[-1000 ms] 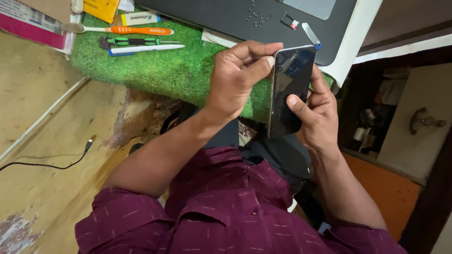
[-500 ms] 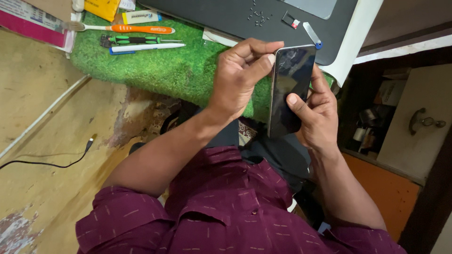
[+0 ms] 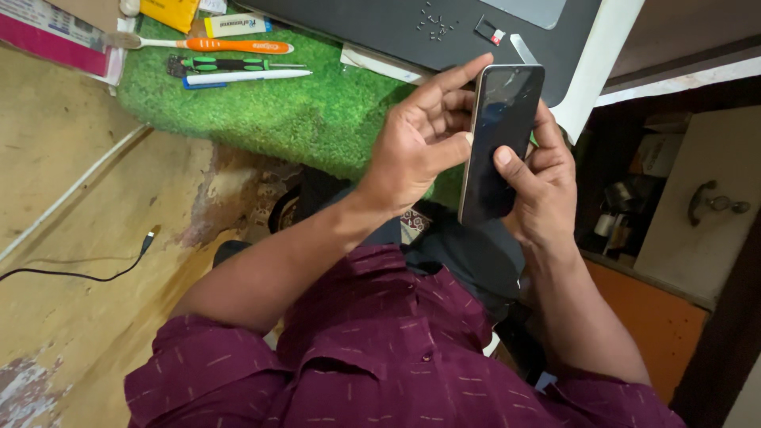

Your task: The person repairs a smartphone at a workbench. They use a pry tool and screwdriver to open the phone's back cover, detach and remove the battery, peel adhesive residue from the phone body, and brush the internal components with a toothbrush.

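Phone (image 3: 501,143) in both hands — toothbrush (image 3: 208,44), pen (image 3: 246,77) well apart.

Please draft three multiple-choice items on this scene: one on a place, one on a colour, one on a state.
1. Where does the toothbrush lie?
A. on the green mat
B. on the floor
C. in a hand

2. What colour is the shirt?
A. white
B. maroon
C. yellow

3. How is the phone held?
A. flat on the mat
B. on edge between the left hand and right hand
C. untouched

Answers: 1 A, it rests on the grass-like mat; 2 B, the sleeves are maroon; 3 B, both hands touch it.
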Available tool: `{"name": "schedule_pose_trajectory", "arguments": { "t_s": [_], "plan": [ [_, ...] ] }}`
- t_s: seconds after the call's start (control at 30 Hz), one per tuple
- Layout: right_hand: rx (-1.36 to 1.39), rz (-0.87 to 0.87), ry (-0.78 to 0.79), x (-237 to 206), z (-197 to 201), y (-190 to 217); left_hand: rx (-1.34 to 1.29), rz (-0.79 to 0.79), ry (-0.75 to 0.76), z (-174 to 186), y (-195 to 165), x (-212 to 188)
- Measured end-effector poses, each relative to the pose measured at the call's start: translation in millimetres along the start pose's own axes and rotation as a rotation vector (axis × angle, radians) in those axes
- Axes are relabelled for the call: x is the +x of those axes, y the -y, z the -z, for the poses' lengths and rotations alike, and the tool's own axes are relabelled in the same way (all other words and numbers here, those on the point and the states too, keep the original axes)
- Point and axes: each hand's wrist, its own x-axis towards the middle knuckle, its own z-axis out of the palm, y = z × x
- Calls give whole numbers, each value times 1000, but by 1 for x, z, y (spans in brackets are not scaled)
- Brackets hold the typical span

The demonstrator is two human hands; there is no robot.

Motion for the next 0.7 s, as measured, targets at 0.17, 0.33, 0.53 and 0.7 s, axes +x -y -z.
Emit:
{"name": "schedule_pose_trajectory", "arguments": {
  "t_s": [0.17,0.33,0.53,0.7],
  "plan": [
    [-14,22,30,0,-1,-1,90,-22,12,7,-5,3],
    [-37,10,43,-1,-2,-1,83,-43,-36,15,-1,7],
    [-34,2,56,-2,-3,0,19,-57,-63,22,4,13],
    [-38,-16,67,0,-1,0,-26,-46,-65,23,5,12]
  ]
}}
